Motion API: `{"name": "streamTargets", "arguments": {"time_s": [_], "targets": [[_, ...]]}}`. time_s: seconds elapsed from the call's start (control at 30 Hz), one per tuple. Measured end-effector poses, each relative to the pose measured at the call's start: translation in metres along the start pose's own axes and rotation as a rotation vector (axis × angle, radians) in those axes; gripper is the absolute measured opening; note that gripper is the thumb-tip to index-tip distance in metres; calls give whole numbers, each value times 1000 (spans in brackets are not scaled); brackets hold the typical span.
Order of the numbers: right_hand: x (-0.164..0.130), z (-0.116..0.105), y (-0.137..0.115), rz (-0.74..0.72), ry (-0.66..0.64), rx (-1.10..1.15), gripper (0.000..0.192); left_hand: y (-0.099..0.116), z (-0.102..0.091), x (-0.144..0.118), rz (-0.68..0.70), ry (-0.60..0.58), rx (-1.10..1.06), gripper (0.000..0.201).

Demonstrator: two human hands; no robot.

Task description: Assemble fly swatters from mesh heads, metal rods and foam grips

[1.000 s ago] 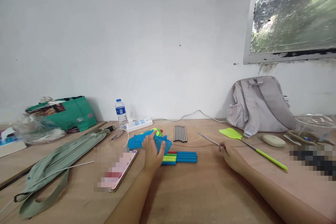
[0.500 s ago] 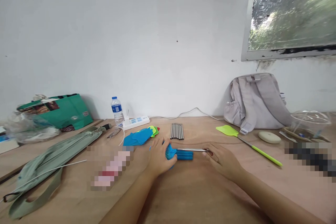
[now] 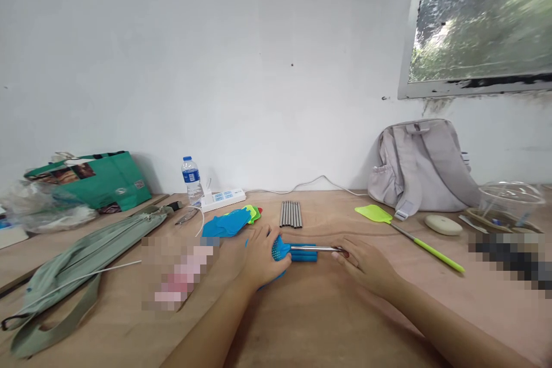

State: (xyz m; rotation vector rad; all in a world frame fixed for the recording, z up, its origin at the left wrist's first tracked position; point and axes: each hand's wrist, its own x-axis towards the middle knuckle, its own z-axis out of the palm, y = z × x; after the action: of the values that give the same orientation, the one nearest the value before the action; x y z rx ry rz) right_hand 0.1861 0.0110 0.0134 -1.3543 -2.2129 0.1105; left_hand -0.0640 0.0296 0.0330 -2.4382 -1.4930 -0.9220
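Wooden plywood tabletop (image 3: 328,322), pale brown, set against a plain white wall (image 3: 215,69). A window (image 3: 483,17) with a worn white frame is seen at upper right, blurred greenery behind the glass.

Left hand (image 3: 261,256) is laid over a blue mesh swatter head (image 3: 279,250) near the table's middle, fingers curled and clamped on it. Right hand (image 3: 366,261) is held just to the right, fingertips pinched together on the end of a thin metal rod (image 3: 314,248). The rod is held level, its far end meeting the blue head. Blue handle tubes (image 3: 304,255) are seen lying directly beneath the rod, on the table.

Behind the hands: a row of grey metal rods (image 3: 291,214) laid side by side; a stack of blue and green swatter heads (image 3: 230,222) to their left. A finished lime-green swatter (image 3: 405,230) is laid well to the right, apart from the hands.

Along the wall: a water bottle (image 3: 191,178), a white power strip (image 3: 222,198) with its cable, a grey backpack (image 3: 422,167), a green shopping bag (image 3: 92,181). A sage-green fabric bag (image 3: 81,264) is spread at the left edge. A clear plastic container (image 3: 509,201) is noted at far right.
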Motion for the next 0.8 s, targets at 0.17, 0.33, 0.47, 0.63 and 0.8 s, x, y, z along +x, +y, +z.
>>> {"name": "streamTargets", "arguments": {"time_s": [0.17, 0.33, 0.47, 0.63, 0.8], "targets": [[0, 0, 1, -4, 1, -20, 28, 1, -1, 0, 28, -17, 43, 25], [0, -4, 0, -51, -28, -49, 26, 2, -5, 0, 77, -45, 110, 28], [-1, -9, 1, -132, -35, -121, 26, 5, -8, -1, 161, -147, 128, 28], [-4, -12, -1, -174, -1, -178, 31, 8, -2, -2, 124, -151, 150, 27], [-6, -7, -6, -125, -31, -183, 35, 13, 3, -3, 92, -138, 140, 28]]}}
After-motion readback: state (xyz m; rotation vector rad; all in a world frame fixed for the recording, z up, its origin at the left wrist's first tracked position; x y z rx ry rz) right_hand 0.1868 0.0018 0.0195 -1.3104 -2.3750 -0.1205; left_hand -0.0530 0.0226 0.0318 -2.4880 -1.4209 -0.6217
